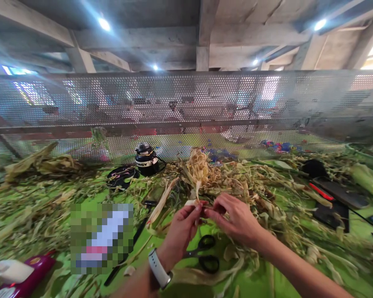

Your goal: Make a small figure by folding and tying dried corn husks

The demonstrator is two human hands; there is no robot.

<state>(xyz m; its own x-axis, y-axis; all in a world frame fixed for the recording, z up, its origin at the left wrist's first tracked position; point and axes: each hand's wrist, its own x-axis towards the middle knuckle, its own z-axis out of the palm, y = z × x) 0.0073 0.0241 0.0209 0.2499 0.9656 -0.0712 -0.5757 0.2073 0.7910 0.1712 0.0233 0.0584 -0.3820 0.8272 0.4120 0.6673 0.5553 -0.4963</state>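
Dry corn husk, a pale strip topped by a bushy tuft of curled shreds, rises from between my two hands. My left hand, with a white watch band on its wrist, is closed, pinching the strip's lower end. Close against it on the right, my right hand has thumb and forefinger pressed together at the same spot. Something small and reddish shows between the fingertips; what it is I cannot make out. Black-handled scissors lie on the green tabletop just below my hands, their blades partly behind my left wrist.
Husk scraps litter the tabletop. A black jar-shaped object stands beyond my hands, near a perforated metal screen. A magenta device lies at lower left, below a blurred-out patch. Dark flat objects lie at right. People sit behind the screen.
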